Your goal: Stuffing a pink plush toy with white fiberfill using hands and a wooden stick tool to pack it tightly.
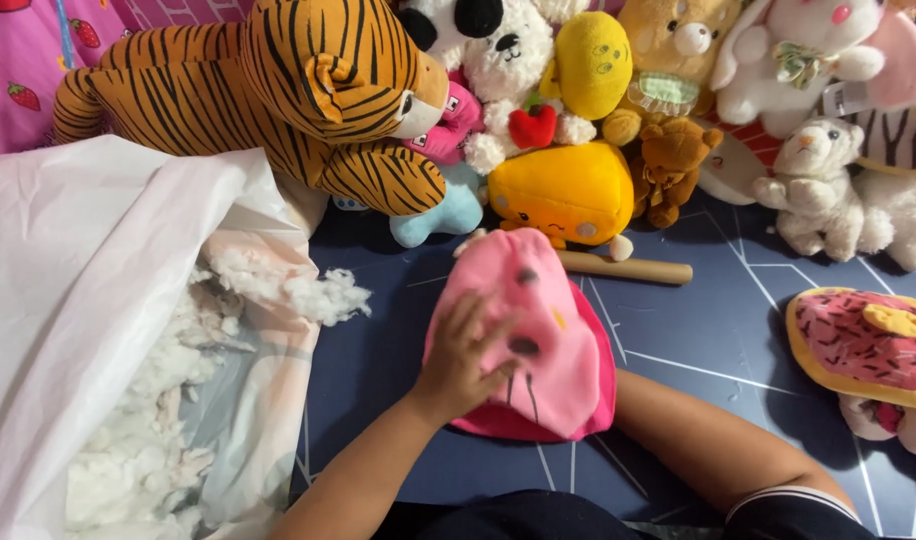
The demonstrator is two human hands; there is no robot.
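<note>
Pink plush toy skin (pixel 543 330) is being held on the dark blue floor mat (pixel 718 330), pressed by the left hand (pixel 463 365) with fingers (pixel 468 318) spread. Right hand is being hidden beneath it; its fingers cannot be told. Wooden stick (pixel 628 268) is lying just behind; white stuffing (pixel 178 400) is spilling at left.

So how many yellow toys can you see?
3: a round yellow plush in the back row, a yellow block-shaped plush below it, and a yellow-edged doughnut plush at the right. The pile may hide more.
</note>
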